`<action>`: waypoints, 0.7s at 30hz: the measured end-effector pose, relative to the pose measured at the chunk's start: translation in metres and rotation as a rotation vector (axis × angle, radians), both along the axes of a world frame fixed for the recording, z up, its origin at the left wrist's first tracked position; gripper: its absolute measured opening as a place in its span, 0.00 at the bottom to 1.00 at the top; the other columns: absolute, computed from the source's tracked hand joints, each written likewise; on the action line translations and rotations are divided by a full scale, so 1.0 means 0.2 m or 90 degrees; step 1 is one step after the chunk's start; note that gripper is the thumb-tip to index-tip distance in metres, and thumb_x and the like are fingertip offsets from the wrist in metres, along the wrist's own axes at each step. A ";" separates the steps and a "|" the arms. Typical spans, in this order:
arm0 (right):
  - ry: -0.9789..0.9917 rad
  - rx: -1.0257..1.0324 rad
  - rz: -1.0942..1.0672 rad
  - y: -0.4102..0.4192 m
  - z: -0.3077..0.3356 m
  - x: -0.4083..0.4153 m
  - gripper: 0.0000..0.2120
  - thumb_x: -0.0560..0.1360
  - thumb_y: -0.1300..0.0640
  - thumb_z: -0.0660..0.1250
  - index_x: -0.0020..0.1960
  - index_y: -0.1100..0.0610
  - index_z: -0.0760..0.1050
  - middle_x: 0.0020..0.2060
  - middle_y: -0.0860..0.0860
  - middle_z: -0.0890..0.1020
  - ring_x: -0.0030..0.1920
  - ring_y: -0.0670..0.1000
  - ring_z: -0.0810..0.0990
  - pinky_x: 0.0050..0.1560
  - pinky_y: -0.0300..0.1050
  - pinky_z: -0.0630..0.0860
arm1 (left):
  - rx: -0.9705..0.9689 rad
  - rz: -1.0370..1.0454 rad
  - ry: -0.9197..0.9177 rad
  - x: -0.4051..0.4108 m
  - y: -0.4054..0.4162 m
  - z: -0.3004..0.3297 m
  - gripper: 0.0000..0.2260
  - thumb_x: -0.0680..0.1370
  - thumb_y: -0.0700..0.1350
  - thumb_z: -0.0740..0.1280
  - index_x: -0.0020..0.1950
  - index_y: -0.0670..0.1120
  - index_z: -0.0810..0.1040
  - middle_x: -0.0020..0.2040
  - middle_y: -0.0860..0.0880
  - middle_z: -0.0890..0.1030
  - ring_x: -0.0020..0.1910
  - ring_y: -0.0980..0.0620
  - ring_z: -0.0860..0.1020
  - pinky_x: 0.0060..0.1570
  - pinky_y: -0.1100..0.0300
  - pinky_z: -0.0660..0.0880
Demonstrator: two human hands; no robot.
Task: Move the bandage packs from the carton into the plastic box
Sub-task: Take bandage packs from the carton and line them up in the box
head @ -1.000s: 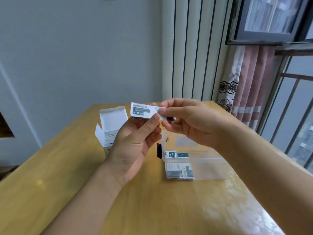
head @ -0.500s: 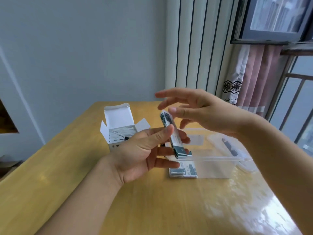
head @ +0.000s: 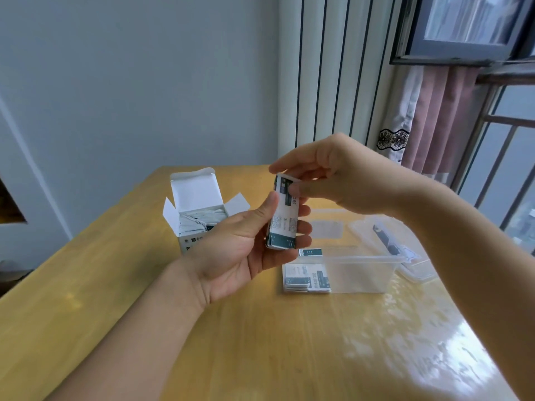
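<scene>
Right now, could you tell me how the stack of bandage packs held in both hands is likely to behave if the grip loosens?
The stack of bandage packs looks like thin, loose sachets, so it would probably fan apart. It seems light: the left hand steadies it with thumb and fingertips only. The right hand pinches its top edge, suggesting the sachets may slide against each other.

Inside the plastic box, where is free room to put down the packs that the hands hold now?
The plastic box has packs stacked at its left end; its right part looks bare. The carton and lid crowd both sides.
</scene>
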State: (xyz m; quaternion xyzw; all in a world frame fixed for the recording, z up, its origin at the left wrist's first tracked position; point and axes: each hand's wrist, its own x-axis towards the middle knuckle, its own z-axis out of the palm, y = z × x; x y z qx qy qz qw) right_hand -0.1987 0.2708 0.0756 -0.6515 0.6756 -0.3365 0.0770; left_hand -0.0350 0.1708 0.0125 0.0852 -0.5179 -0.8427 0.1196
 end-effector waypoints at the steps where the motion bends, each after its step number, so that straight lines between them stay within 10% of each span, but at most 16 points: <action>1: -0.049 0.003 0.007 0.00 -0.01 -0.01 0.13 0.78 0.65 0.69 0.61 0.58 0.81 0.50 0.50 0.87 0.50 0.44 0.85 0.54 0.40 0.82 | -0.015 0.013 -0.002 0.00 0.00 0.00 0.23 0.75 0.56 0.64 0.60 0.42 0.83 0.48 0.43 0.84 0.45 0.50 0.84 0.38 0.62 0.83; 7: -0.408 0.087 0.028 0.00 -0.03 -0.10 0.06 0.77 0.69 0.66 0.52 0.65 0.80 0.46 0.59 0.86 0.48 0.54 0.84 0.49 0.41 0.83 | -0.178 0.123 -0.017 -0.03 0.03 -0.01 0.26 0.76 0.61 0.59 0.59 0.42 0.80 0.48 0.41 0.86 0.45 0.47 0.85 0.34 0.59 0.82; 13: -0.244 0.234 -0.206 0.09 -0.05 -0.32 0.07 0.77 0.67 0.68 0.53 0.62 0.81 0.46 0.57 0.87 0.45 0.53 0.86 0.41 0.40 0.81 | -0.691 0.427 0.005 -0.03 -0.05 -0.07 0.07 0.81 0.52 0.66 0.51 0.52 0.81 0.42 0.53 0.82 0.34 0.52 0.76 0.34 0.59 0.75; 21: -0.195 0.421 -0.250 -0.07 -0.30 -0.28 0.07 0.76 0.69 0.69 0.52 0.62 0.83 0.46 0.58 0.87 0.39 0.52 0.86 0.44 0.43 0.84 | -0.954 0.253 -0.077 -0.06 -0.06 -0.19 0.06 0.79 0.54 0.67 0.51 0.55 0.80 0.51 0.57 0.78 0.37 0.56 0.77 0.44 0.58 0.75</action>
